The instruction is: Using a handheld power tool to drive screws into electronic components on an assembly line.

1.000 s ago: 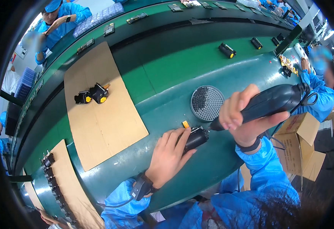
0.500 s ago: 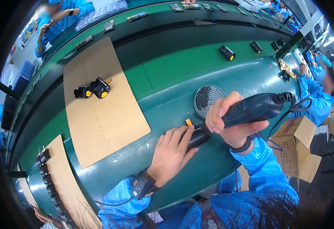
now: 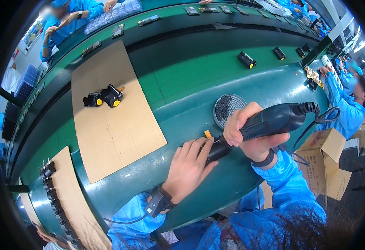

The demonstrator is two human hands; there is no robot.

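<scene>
My right hand (image 3: pixel 249 129) is wrapped round a black electric screwdriver (image 3: pixel 274 121), its coiled cord trailing off to the right. The tool tilts down and leftward to a black cylindrical part (image 3: pixel 218 151) on the green work surface. Holding that part is my left hand (image 3: pixel 189 164), its fingers closed over the far side and the thumb stretched along the near side. An orange flex tab (image 3: pixel 208 134) sticks up beside the fingertips. The screwdriver's tip is hidden by my fingers. Just beyond my right hand stands a round grey dish (image 3: pixel 229 109) of small dark screws.
Two black-and-yellow assemblies (image 3: pixel 104 98) lie on a cardboard sheet (image 3: pixel 120 137) at the left. A row of black parts (image 3: pixel 53 196) lines another cardboard strip. More assemblies (image 3: pixel 247 60) rest on the green belt ahead. An open carton (image 3: pixel 322 162) stands right; co-workers sit around.
Both my hands and the screwdriver stay almost in place. The view has shifted slightly. At the far left, another hand has appeared over the clear trays, and a co-worker's hand at right has moved.
</scene>
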